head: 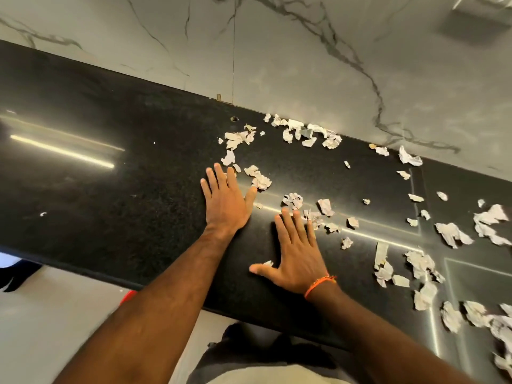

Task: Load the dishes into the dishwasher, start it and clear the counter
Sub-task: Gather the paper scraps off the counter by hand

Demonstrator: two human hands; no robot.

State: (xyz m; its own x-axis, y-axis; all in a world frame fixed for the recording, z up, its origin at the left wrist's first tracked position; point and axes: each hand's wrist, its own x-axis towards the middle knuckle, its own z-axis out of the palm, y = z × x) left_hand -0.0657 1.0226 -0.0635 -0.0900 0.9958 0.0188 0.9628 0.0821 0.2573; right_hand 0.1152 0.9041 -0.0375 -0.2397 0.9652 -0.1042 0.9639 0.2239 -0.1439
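Note:
Several torn and crumpled white paper scraps lie scattered over the black stone counter, from the middle to the right edge of the view. My left hand rests flat on the counter, fingers spread, its fingertips touching a scrap. My right hand, with an orange thread on the wrist, also lies flat with fingers apart, its fingertips at a small cluster of scraps. A tiny piece sits by its thumb. Neither hand holds anything. No dishes or dishwasher are in view.
A marble-patterned wall runs along the counter's far edge, with a white socket box at the top right. A small hole is in the counter near the wall. Pale floor shows below the front edge.

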